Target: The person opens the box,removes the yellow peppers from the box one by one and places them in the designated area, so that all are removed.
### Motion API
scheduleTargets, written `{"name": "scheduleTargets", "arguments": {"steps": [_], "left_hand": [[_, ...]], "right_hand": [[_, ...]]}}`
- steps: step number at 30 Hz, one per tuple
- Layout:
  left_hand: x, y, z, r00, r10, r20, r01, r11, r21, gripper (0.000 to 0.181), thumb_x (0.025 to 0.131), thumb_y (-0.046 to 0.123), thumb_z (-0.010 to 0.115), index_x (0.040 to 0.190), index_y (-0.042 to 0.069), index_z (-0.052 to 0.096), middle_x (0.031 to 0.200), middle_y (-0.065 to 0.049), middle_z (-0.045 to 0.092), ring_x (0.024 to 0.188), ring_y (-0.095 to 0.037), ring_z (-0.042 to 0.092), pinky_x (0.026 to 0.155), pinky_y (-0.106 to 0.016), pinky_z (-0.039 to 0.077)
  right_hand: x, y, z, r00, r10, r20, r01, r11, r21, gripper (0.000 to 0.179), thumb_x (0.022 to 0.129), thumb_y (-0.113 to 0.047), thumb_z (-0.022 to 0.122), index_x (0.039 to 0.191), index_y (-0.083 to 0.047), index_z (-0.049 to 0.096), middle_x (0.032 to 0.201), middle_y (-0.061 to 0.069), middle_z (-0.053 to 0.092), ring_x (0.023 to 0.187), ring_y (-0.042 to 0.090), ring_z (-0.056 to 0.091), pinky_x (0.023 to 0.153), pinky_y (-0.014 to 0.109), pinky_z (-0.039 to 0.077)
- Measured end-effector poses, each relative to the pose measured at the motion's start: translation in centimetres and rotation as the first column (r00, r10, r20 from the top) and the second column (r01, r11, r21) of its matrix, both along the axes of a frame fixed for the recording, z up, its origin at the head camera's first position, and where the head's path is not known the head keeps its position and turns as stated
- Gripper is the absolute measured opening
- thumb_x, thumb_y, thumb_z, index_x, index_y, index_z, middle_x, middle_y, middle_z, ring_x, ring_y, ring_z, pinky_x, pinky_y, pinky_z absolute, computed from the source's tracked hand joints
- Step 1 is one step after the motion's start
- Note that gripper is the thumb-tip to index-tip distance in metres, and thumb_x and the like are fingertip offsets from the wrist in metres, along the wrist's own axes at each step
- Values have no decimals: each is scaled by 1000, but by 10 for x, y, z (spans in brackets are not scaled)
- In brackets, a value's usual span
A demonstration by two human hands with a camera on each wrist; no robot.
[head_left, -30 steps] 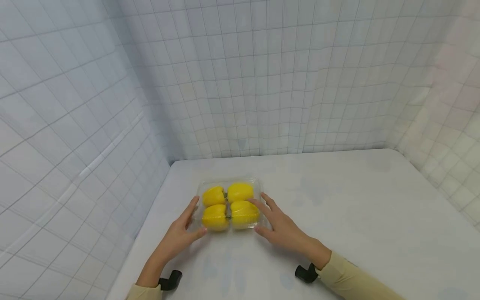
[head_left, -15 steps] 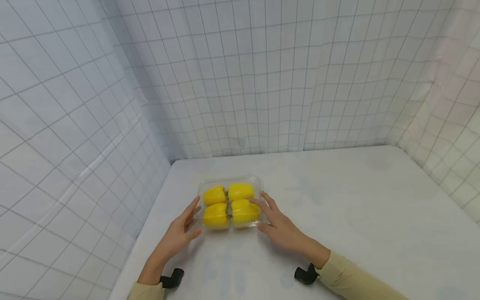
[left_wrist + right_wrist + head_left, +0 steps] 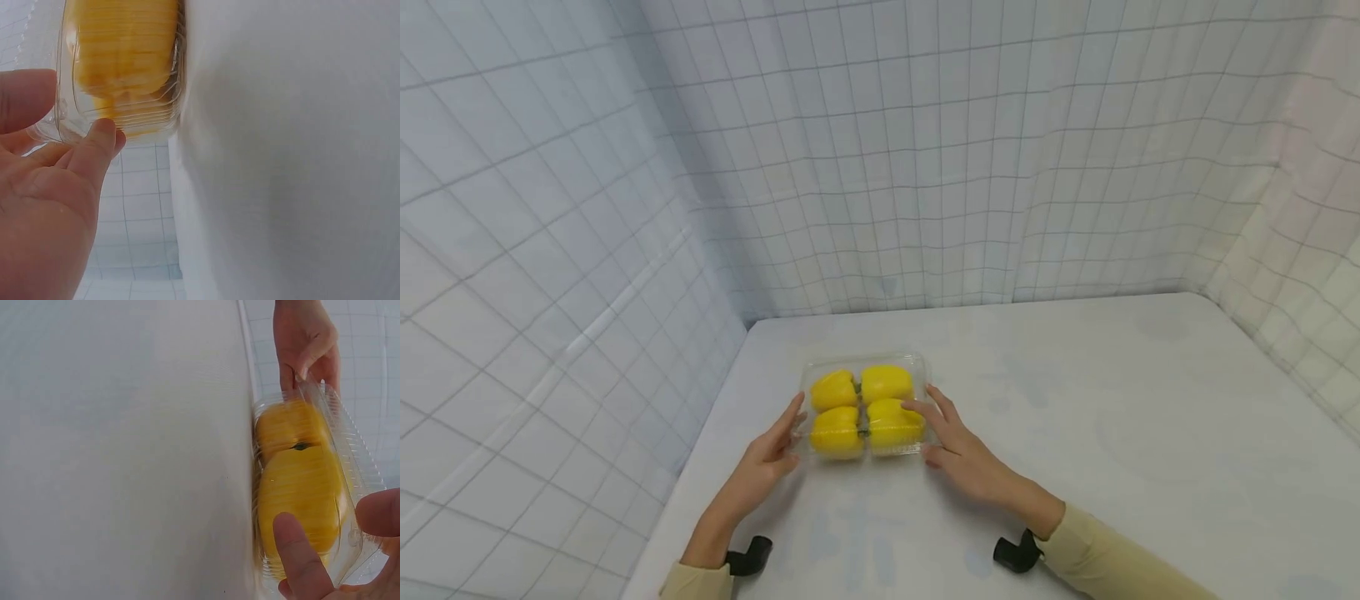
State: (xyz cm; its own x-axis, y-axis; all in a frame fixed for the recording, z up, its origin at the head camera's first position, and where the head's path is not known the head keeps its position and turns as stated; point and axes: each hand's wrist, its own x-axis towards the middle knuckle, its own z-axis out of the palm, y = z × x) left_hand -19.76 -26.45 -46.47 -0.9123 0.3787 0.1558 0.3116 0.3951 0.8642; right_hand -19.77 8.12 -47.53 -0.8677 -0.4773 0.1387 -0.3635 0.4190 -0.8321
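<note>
A clear plastic clamshell box [image 3: 820, 364] with several yellow bell peppers [image 3: 837, 432] lies on the white table. My left hand [image 3: 760, 467] is at its left front corner; the right wrist view shows that hand [image 3: 307, 337] pinching the rim between thumb and fingers. My right hand [image 3: 966, 458] is spread at the right side, index finger over the lid and thumb by the front corner. In the right wrist view the thumb [image 3: 300, 556] is extended in front of the box's front wall. A green stem [image 3: 300, 446] shows between two peppers.
The white table [image 3: 1112, 417] reaches far to the right of the box. White cloth with a grid pattern [image 3: 910, 167] hangs behind and on both sides. Black wrist mounts [image 3: 1017, 552] sit at both wrists, beside beige sleeves.
My left thumb has drawn back from the box's front toward the left corner and its fingers. The right hand has stayed nearly in place, and the view has shifted slightly.
</note>
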Motion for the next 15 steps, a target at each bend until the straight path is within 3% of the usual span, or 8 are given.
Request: {"name": "scheduleTargets", "arguments": {"steps": [3, 8, 15], "left_hand": [[1, 1, 0, 1000, 14, -11, -15, 999, -32, 88, 91, -15, 54, 163, 22, 20, 156, -25, 36, 137, -44, 42, 109, -59, 32], [-1, 0, 0, 1000, 7, -26, -8, 999, -39, 88, 92, -16, 53, 163, 21, 17, 157, -24, 33, 141, -42, 38, 110, -57, 30], [-1, 0, 0, 1000, -17, 13, 17, 1000, -5, 87, 93, -17, 50, 164, 19, 13, 163, -21, 22, 146, -41, 27, 113, -53, 24]], "right_hand": [[1, 1, 0, 1000, 8, -13, -8, 1000, -5, 66, 100, -5, 48, 154, -39, 33, 168, 3, -3, 128, 25, 53, 90, 41, 52], [2, 2, 1, 996, -12, -85, 15, 999, 42, 65, 100, -9, 49, 153, -42, 32, 169, 3, -1, 145, 31, 31, 103, 63, 39], [2, 3, 3, 994, -9, -113, 17, 998, 66, 65, 101, -11, 50, 156, -38, 30, 169, 5, 1, 146, 33, 31, 103, 65, 38]]}}
